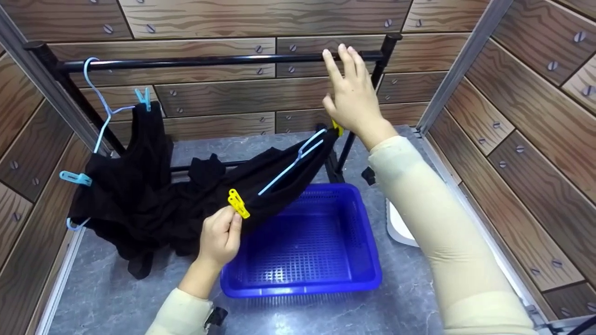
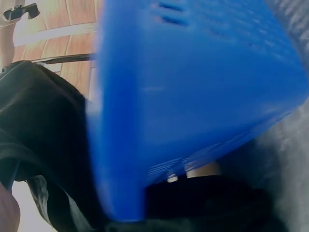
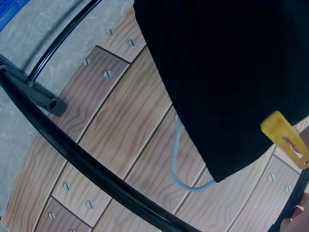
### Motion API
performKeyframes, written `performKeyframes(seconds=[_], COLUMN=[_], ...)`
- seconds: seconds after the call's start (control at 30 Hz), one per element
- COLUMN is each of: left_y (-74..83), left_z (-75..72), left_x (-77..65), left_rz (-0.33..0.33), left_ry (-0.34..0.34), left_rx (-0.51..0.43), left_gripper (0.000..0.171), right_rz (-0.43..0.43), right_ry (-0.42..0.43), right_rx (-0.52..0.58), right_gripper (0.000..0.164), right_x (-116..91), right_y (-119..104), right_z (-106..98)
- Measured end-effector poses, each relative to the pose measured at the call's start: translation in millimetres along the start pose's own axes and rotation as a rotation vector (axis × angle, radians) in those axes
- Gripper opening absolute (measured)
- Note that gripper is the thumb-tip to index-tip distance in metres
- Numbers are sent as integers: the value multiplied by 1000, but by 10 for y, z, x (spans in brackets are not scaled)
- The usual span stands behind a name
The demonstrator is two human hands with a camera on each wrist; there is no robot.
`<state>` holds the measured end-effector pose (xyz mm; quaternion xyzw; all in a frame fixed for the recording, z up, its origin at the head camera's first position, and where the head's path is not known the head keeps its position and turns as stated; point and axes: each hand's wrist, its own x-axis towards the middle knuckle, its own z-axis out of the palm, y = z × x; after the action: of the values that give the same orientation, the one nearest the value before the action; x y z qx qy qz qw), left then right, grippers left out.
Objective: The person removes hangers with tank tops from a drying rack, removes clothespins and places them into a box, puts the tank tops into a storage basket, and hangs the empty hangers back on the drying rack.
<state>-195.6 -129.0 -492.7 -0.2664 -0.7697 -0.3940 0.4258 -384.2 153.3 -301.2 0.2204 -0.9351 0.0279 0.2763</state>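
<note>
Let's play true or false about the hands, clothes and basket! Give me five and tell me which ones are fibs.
1. The plastic basket is red. False: it is blue.
2. The right hand is curled into a fist. False: its fingers are spread out.
3. A light-blue hanger hooks over the black rail. True.
4. A yellow clothespin is right by the left hand. True.
5. Two light-blue clothespins are on the black clothing. True.
</note>
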Motion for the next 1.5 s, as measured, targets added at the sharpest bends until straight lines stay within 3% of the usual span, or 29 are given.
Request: performKeyframes(seconds=[0.23,0.43,0.63,0.73,0.83,0.97,1.13,1.3,1.5], left_y=[-43,-116,-162,-148,-113,-51,-23,-64,-75], left_z=[64,90,128,138,175,255,297,285,238], left_x=[-178,-296,-405,-417,-408,-443,-528,-563,-546], left_rz=[-44,-157,-362,-501,-587,-584,-552,-536,-544], left_ry=[-116,-219,-290,-304,-330,-349,-293,-218,-203], left_rx=[-32,-106,-106,-47,70,271,459,502,498], left_gripper=[21,22,26,23,20,19,21,22,23], right_rz=[-1,-7,-2,-4,-1,11,5,9,19], right_ry=[21,25,13,8,6,-3,-9,-5,-5], right_rx=[5,6,7,6,5,3,1,5,5], right_gripper=[79,79,79,79,79,79,79,79,80], right_x=[2,1,5,11,9,4,15,6,6], right_y=[-1,6,-9,-16,-10,-14,-34,-22,-16], right_z=[9,19,27,24,14,7,17,13,16])
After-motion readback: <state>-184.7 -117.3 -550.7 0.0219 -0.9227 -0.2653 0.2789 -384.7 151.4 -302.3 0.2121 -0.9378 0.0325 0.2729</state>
